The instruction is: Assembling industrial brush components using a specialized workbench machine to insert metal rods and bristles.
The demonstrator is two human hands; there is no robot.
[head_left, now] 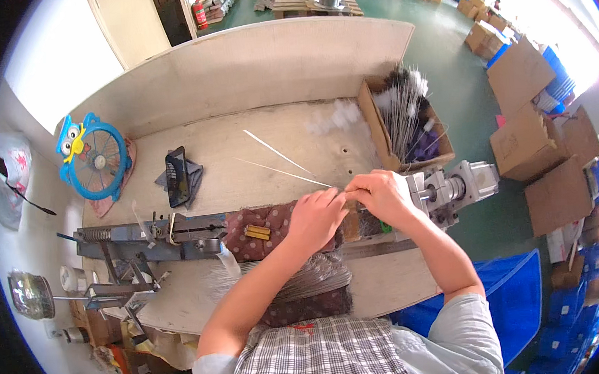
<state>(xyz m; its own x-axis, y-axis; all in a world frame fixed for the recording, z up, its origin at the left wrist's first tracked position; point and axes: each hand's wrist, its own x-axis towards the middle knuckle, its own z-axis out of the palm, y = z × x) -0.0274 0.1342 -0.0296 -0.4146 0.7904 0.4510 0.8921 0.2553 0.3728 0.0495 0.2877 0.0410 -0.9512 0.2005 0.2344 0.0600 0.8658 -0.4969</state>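
Observation:
My left hand (316, 219) and my right hand (385, 196) meet over the bench, fingertips pinched together. A thin pale wire (277, 171) runs from between them toward the far left. Just beyond it, a narrow white strip (269, 146) slants over the bench top; whether it joins the wire is unclear. Under my left wrist lies a dotted maroon cloth (244, 241) with a small yellow-brown block (257, 232) on it. A bundle of thin wires (313, 278) rests nearer my body. Right beside my right hand sits a metal clamp mechanism (445, 189).
An open carton (370, 123) of wire brushes stands at the far right. A blue toy-like fan (100, 163) and a phone (176, 176) sit at the left. A metal rail fixture (150, 239) spans the bench's left side. Blue fabric bin (508, 290) at lower right.

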